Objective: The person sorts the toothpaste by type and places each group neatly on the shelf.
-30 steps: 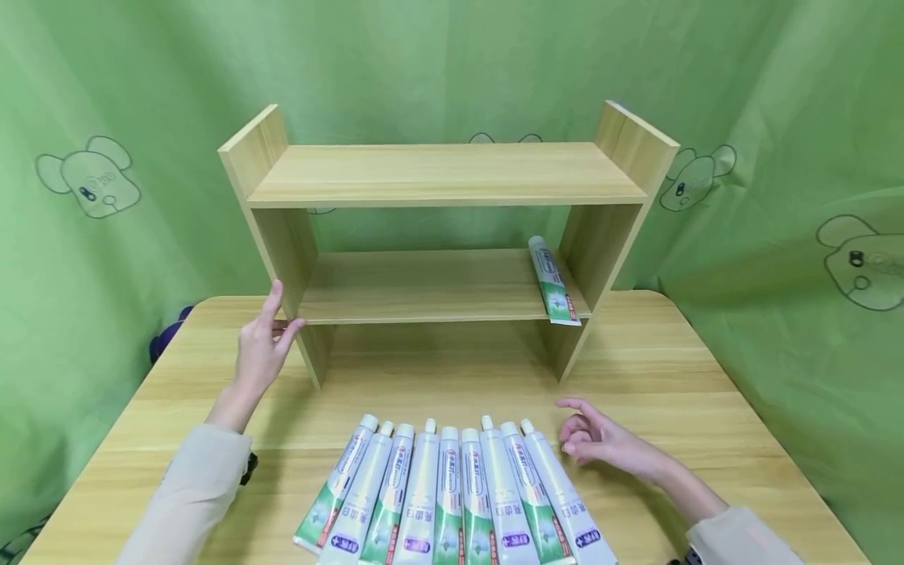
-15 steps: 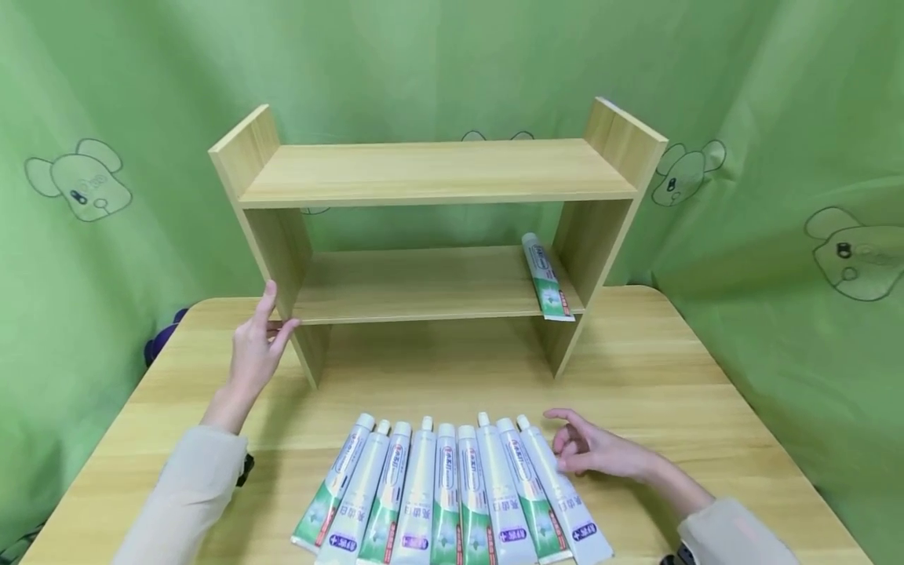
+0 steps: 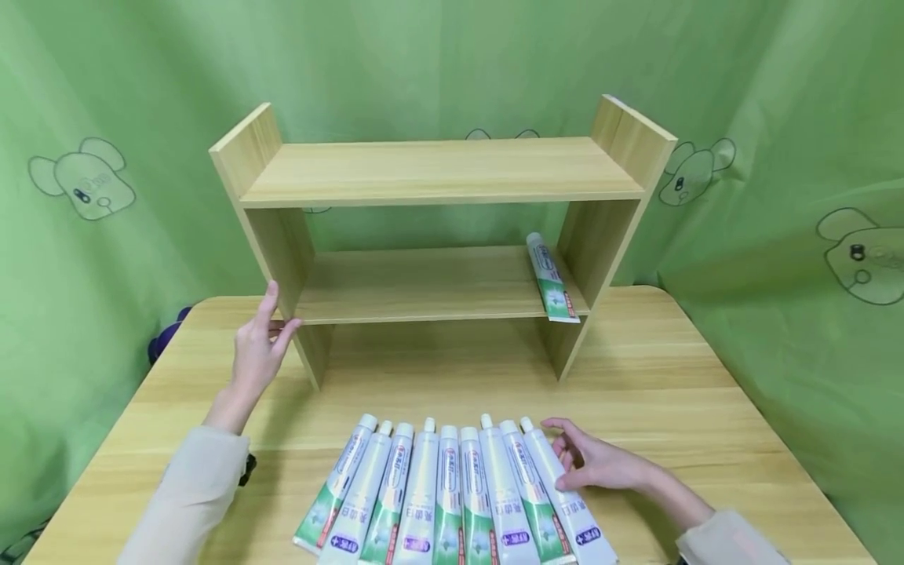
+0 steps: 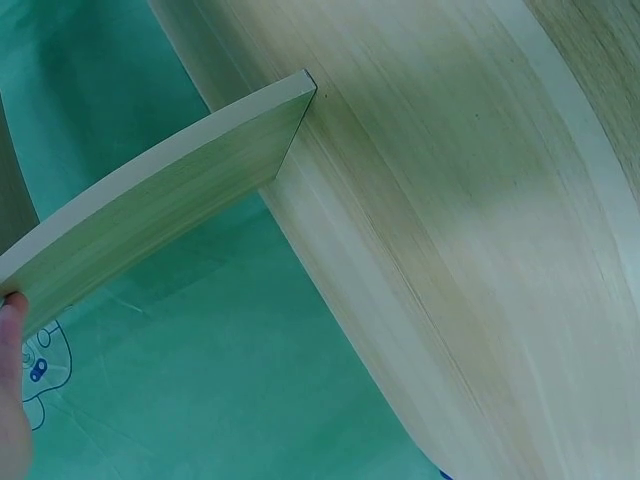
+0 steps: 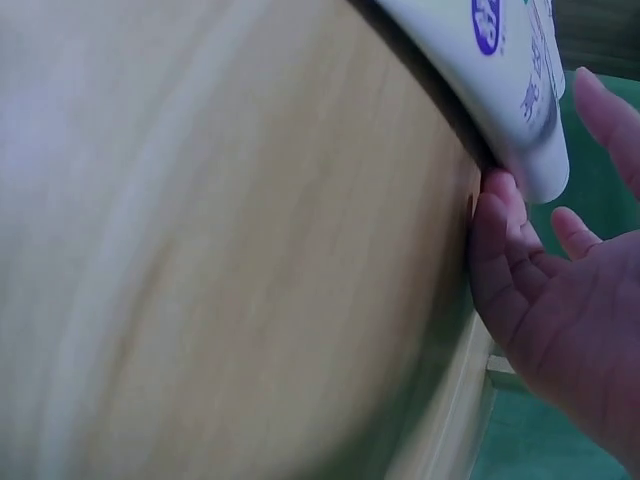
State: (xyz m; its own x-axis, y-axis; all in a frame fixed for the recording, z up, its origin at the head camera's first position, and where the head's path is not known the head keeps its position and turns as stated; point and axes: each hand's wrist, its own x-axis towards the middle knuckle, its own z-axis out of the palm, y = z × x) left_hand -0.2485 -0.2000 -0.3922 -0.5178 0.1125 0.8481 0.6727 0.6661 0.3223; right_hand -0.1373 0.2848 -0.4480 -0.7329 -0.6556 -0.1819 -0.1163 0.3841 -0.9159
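In the head view, my left hand (image 3: 257, 349) grips the left side of a wooden shelf rack (image 3: 438, 192), thumb at the front edge of the middle board (image 3: 424, 286) and index finger pointing up along the side panel. The left wrist view shows a fingertip against a board edge (image 4: 180, 150). My right hand (image 3: 600, 459) is at the rightmost toothpaste tube (image 3: 565, 490), white with a purple label. In the right wrist view, fingertips touch that tube's (image 5: 500, 90) edge low by the tabletop, while the thumb (image 5: 610, 125) stands apart from it.
Several more toothpaste tubes (image 3: 448, 490), white and green-white, lie fanned side by side at the table's (image 3: 706, 439) front. One green-white toothpaste tube (image 3: 551, 278) lies at the right end of the middle board. A green curtain (image 3: 438, 63) hangs behind.
My right hand has moved left and slightly down, from beside the row of tubes onto the rightmost one. My left hand stays at the rack's side. The head view has shifted slightly.
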